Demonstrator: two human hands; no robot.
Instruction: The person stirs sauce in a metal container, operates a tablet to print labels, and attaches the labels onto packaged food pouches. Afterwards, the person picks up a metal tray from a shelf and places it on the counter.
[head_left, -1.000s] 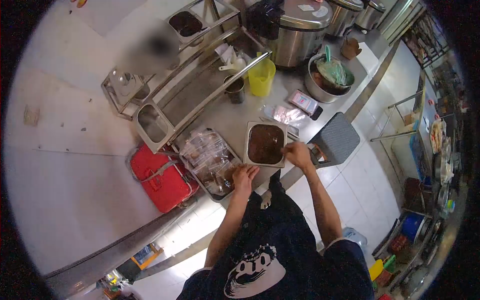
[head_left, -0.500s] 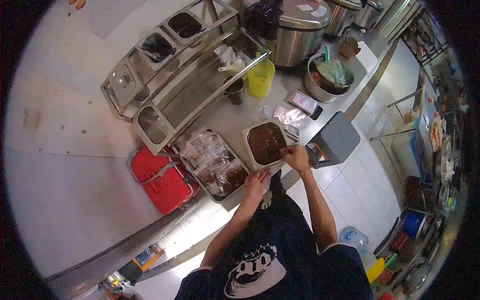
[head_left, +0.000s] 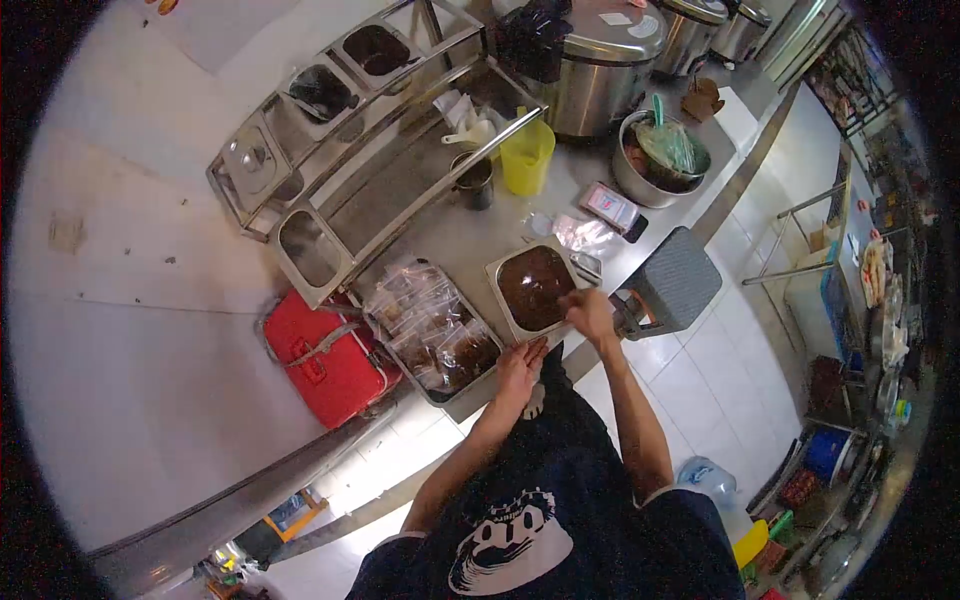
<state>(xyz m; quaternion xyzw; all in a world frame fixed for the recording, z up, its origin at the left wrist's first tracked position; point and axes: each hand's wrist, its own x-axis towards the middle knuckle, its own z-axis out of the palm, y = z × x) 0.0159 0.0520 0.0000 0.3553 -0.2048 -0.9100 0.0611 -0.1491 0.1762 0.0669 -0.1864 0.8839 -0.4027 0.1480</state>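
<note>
A square steel pan (head_left: 493,292) of dark brown sauce (head_left: 535,288) sits near the counter's front edge. My left hand (head_left: 520,367) lies against the pan's near corner, fingers stretched along its edge. At the pan's right rim, my right hand (head_left: 590,314) is closed, fingertips over the sauce. Whatever it holds is hidden by the fingers. Left of the pan is a metal tray (head_left: 492,325) filled with several clear plastic bags (head_left: 425,320) of brown food.
Behind stand a yellow jug (head_left: 526,155), a dark metal cup (head_left: 474,183) and a steel rack (head_left: 330,262) with inset pans. To the right are a phone (head_left: 613,206), a bowl (head_left: 640,187) and a grey bin (head_left: 678,283). A red box (head_left: 325,360) is at the left.
My right hand has shifted slightly at the pan's rim, and the sauce surface looks different. My left hand stays at the near corner. The whole view has moved a little.
</note>
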